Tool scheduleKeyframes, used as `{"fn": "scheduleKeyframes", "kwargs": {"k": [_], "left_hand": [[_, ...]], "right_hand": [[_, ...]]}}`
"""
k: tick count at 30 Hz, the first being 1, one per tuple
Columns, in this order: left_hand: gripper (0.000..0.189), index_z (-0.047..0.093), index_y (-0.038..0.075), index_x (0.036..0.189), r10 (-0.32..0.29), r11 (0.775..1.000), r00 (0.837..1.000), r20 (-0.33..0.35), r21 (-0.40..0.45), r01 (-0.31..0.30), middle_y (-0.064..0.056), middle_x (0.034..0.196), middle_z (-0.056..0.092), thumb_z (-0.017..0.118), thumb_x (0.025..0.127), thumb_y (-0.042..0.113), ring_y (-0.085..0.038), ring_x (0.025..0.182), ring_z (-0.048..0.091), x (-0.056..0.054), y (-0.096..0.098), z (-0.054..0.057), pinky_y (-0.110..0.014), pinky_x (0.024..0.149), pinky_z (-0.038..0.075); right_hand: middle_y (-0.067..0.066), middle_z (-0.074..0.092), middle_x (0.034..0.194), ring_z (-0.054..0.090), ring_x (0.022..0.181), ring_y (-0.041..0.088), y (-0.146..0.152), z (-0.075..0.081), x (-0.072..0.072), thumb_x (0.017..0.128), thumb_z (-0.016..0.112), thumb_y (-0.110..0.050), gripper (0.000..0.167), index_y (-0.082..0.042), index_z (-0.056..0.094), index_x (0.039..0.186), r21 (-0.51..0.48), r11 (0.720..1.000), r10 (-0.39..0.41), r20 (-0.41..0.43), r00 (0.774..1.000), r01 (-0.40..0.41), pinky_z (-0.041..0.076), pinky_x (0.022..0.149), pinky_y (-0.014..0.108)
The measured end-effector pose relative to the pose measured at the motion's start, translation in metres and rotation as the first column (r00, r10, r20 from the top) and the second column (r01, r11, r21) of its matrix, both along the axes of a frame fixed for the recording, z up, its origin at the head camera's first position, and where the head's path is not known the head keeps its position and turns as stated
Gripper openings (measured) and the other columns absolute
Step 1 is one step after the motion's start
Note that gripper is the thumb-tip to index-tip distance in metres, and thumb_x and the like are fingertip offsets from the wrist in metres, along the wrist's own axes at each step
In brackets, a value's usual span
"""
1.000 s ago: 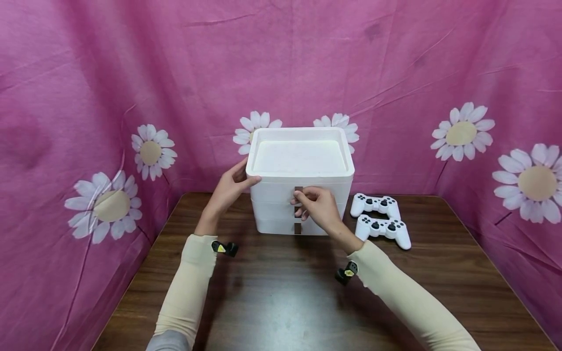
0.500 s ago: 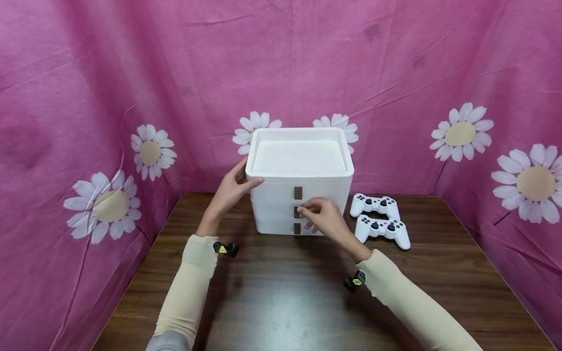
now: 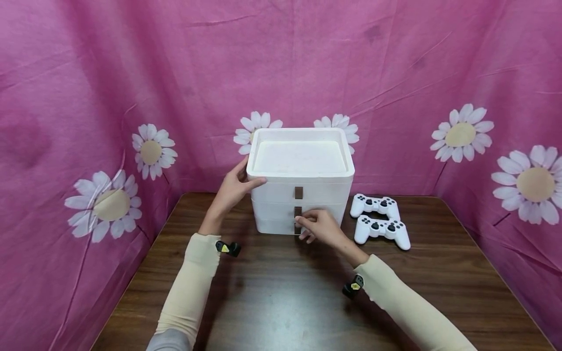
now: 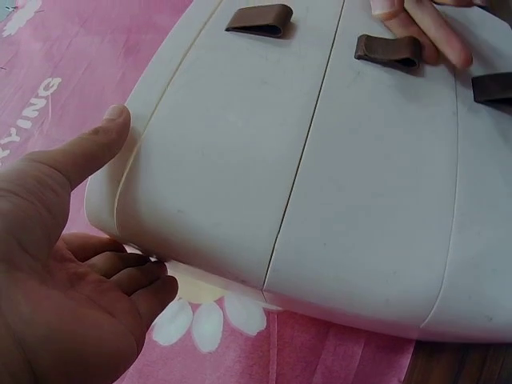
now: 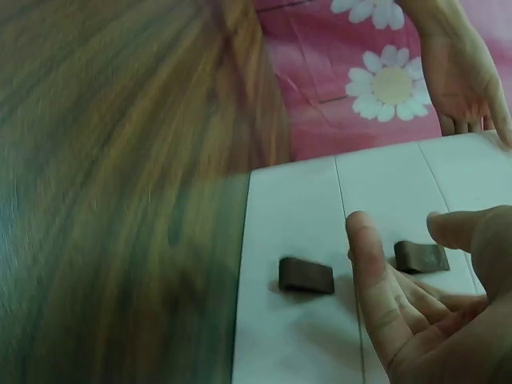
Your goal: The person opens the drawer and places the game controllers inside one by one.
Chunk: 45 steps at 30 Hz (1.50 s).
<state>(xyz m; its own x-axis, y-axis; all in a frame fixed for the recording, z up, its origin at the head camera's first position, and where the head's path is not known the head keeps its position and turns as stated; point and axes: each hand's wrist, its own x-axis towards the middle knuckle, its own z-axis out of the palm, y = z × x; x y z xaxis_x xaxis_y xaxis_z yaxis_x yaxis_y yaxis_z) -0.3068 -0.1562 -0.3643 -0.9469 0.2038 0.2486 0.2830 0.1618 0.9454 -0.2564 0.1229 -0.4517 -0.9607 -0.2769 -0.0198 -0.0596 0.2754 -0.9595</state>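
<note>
A white three-drawer storage box (image 3: 272, 192) with a tray-like top stands at the back of the table. Each drawer front carries a brown loop pull; the top pull (image 3: 298, 192), middle pull (image 4: 388, 50) and bottom pull (image 5: 306, 276) all show. My left hand (image 3: 230, 191) grips the box's front left upper corner, thumb on the front, fingers bent along the side. Before the lower drawers is my right hand (image 3: 322, 226). In the right wrist view its thumb and index finger stand apart, close to the middle and bottom pulls, with nothing held between them. All drawers look closed.
Two white game controllers (image 3: 382, 229) lie one before the other on the wooden table (image 3: 272, 292), right of the box. A pink curtain (image 3: 373, 63) with daisies hangs behind and at both sides.
My right hand has moved down the drawer fronts, from the top pull past the middle one toward the bottom pull. My left hand and the box have hardly moved.
</note>
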Motion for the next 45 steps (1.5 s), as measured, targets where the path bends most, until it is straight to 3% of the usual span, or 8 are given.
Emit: {"fn": "scheduleKeyframes", "kwargs": {"k": [4, 9, 20, 25, 29, 34, 40, 45], "left_hand": [[0.095, 0.030, 0.027, 0.170, 0.011, 1.000, 1.000, 0.016, -0.005, -0.011, -0.001, 0.170, 0.042, 0.086, 0.093, 0.027, -0.023, 0.142, 0.056, -0.001, 0.001, 0.000, -0.036, 0.105, 0.056], [0.094, 0.033, 0.029, 0.169, 0.026, 1.000, 1.000, 0.013, -0.014, -0.026, -0.002, 0.168, 0.045, 0.087, 0.092, 0.030, -0.023, 0.141, 0.056, -0.002, 0.002, 0.000, -0.042, 0.107, 0.056], [0.091, 0.033, 0.028, 0.169, 0.028, 0.999, 0.999, 0.018, -0.019, -0.027, -0.003, 0.168, 0.045, 0.085, 0.094, 0.029, -0.023, 0.139, 0.057, -0.002, 0.001, -0.001, -0.038, 0.103, 0.056], [0.091, 0.033, 0.028, 0.169, 0.026, 1.000, 0.999, 0.023, -0.015, -0.025, -0.003, 0.167, 0.046, 0.085, 0.094, 0.030, -0.023, 0.138, 0.058, -0.003, 0.000, -0.002, -0.040, 0.101, 0.057], [0.092, 0.032, 0.029, 0.169, 0.032, 0.999, 0.999, 0.012, -0.026, -0.032, -0.002, 0.169, 0.044, 0.085, 0.094, 0.032, -0.022, 0.139, 0.057, -0.003, 0.000, -0.003, -0.035, 0.101, 0.056], [0.091, 0.032, 0.033, 0.169, 0.046, 0.998, 0.999, 0.002, -0.042, -0.046, 0.001, 0.169, 0.044, 0.084, 0.094, 0.036, -0.021, 0.139, 0.057, -0.004, -0.001, -0.004, -0.035, 0.097, 0.057], [0.091, 0.033, 0.030, 0.169, 0.047, 0.998, 0.999, -0.004, -0.030, -0.047, -0.001, 0.170, 0.042, 0.085, 0.094, 0.033, -0.021, 0.144, 0.053, -0.005, -0.001, -0.004, -0.043, 0.112, 0.052], [0.092, 0.032, 0.028, 0.169, 0.040, 0.999, 0.999, -0.002, -0.018, -0.040, -0.001, 0.171, 0.041, 0.085, 0.094, 0.032, -0.020, 0.145, 0.053, -0.005, -0.001, -0.005, -0.047, 0.115, 0.050]], "right_hand": [[0.033, 0.076, 0.113, 0.076, 0.068, 0.017, -0.004, -0.004, 0.001, 0.108, 0.065, -0.022, 0.037, 0.012, 0.061, 0.122, -0.082, 0.997, -0.005, 0.079, 0.997, 0.012, 0.064, 0.060, 0.036], [0.029, 0.078, 0.110, 0.077, 0.068, 0.017, -0.007, -0.006, 0.001, 0.110, 0.061, -0.020, 0.032, 0.010, 0.061, 0.121, -0.137, 0.990, 0.006, 0.144, 0.990, 0.014, 0.064, 0.060, 0.034], [0.030, 0.075, 0.121, 0.077, 0.072, 0.013, -0.009, -0.009, -0.005, 0.110, 0.062, -0.025, 0.042, 0.011, 0.066, 0.132, -0.228, 0.972, -0.030, 0.151, 0.988, 0.064, 0.064, 0.064, 0.029], [0.025, 0.080, 0.109, 0.075, 0.068, 0.010, -0.013, -0.011, -0.007, 0.108, 0.066, -0.027, 0.045, 0.014, 0.069, 0.128, -0.284, 0.950, -0.090, 0.152, 0.984, 0.130, 0.063, 0.063, 0.026], [0.011, 0.082, 0.092, 0.072, 0.063, 0.009, -0.018, -0.010, -0.004, 0.106, 0.069, -0.020, 0.038, 0.015, 0.072, 0.120, -0.324, 0.929, -0.137, 0.143, 0.980, 0.177, 0.062, 0.060, 0.025], [0.005, 0.081, 0.083, 0.070, 0.058, 0.009, -0.022, -0.007, -0.003, 0.105, 0.070, -0.016, 0.032, 0.013, 0.073, 0.116, -0.333, 0.919, -0.177, 0.132, 0.975, 0.212, 0.060, 0.055, 0.025], [0.008, 0.081, 0.083, 0.067, 0.054, 0.007, -0.021, -0.005, -0.001, 0.105, 0.069, -0.014, 0.031, 0.014, 0.073, 0.119, -0.313, 0.921, -0.196, 0.143, 0.970, 0.232, 0.057, 0.051, 0.023], [0.013, 0.082, 0.086, 0.066, 0.052, 0.008, -0.020, -0.004, 0.004, 0.105, 0.069, -0.013, 0.029, 0.012, 0.076, 0.117, -0.267, 0.938, -0.197, 0.124, 0.973, 0.224, 0.055, 0.049, 0.023]]}}
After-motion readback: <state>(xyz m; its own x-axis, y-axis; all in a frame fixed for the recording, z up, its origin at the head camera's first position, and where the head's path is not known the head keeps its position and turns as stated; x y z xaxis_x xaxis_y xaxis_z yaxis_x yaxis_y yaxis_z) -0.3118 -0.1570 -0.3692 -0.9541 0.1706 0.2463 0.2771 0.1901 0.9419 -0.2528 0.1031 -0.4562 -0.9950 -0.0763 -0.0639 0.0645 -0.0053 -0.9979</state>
